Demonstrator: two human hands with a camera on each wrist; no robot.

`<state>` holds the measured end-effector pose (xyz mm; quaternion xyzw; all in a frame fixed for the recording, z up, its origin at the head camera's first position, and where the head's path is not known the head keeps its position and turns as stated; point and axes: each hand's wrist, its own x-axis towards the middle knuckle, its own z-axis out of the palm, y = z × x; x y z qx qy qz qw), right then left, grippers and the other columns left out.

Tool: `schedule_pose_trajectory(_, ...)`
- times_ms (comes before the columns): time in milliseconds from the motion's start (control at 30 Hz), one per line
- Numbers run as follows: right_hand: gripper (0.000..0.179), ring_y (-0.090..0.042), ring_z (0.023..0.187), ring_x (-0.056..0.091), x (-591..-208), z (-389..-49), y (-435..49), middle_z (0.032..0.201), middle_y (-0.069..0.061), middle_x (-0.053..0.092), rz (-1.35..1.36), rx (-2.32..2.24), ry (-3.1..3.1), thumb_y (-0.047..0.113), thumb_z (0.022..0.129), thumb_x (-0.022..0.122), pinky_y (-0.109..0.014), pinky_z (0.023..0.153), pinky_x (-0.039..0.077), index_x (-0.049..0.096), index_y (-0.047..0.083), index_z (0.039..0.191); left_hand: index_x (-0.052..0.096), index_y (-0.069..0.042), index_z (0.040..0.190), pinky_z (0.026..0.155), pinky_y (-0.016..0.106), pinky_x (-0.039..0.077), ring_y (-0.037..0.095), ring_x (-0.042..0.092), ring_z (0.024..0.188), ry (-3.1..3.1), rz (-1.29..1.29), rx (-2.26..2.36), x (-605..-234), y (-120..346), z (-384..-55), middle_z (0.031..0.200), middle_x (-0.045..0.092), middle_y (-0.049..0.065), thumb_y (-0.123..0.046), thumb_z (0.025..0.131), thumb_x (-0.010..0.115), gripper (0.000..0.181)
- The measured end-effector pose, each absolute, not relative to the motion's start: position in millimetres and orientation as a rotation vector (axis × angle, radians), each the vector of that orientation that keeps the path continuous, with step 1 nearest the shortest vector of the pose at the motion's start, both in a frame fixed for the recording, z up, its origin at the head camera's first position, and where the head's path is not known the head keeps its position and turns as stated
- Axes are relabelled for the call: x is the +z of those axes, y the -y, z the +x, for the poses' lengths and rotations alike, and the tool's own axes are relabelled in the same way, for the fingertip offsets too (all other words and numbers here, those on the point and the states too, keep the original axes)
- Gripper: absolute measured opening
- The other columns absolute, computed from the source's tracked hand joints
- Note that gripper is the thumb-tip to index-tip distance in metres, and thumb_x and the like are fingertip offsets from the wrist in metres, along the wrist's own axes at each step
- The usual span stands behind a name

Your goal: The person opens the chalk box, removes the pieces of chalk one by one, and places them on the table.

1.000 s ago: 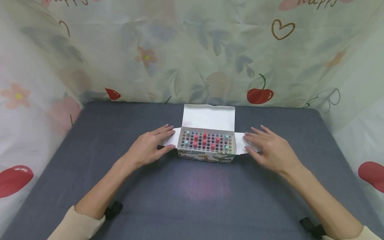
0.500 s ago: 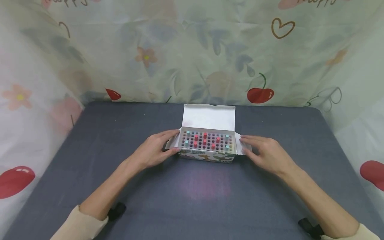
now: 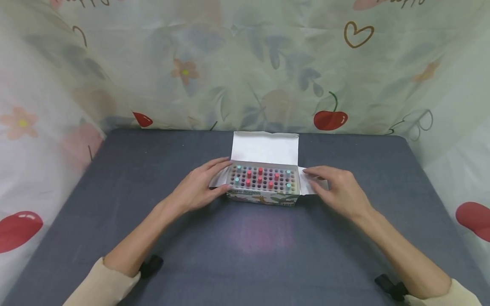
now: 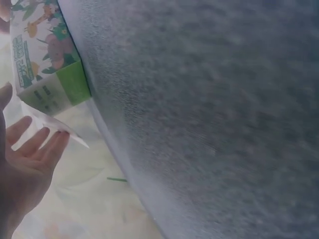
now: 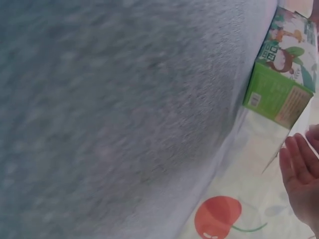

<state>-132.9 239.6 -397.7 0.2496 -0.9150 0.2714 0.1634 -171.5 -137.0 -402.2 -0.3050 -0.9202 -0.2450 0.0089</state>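
A printed cardboard box is in the upper left of the frame, tilted in this view. Its long side has 1 giraffe, 1 pinkish animal and green leaves. Its end has 2 colours, pale with dark writing and bright green. From the lower edge of this end, a thin white flap goes out slantwise. Below it, at the left border, is the left hand; the extended fingertips touch the flap. Grey cloth fills the centre and right. At the lower left there is pale patterned fabric with 1 short green line.
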Motion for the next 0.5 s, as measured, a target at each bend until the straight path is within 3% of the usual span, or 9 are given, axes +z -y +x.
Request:
schedule_pose_trajectory(233,0.026,-0.01,0.074,0.063,-397,-139,-224,0.096,-0.001,0.073,0.602,0.926,2.638,0.007,0.086,0.078,-0.032,0.067,0.055,0.076,0.009,0.112,0.037,-0.02,0.155,0.105,0.05,0.041,0.029,0.043,0.137,2.958,-0.921,-0.842,-402,130,-174,0.157,0.035,0.009,-0.044,0.092,0.069,0.074)
schedule_pose_trajectory(500,0.025,-0.013,0.067,0.055,-399,-145,-212,0.082,0.001,0.067,0.481,0.981,2.686,0.012,0.085,0.08,-0.028,0.06,0.047,0.077,0.011,0.11,0.033,-0.021,0.157,0.098,0.045,0.048,0.026,0.052,0.126,2.984,-0.884,-0.969,-402,125,-177,0.154,0.039,0.009,-0.041,0.089,0.074,0.082)
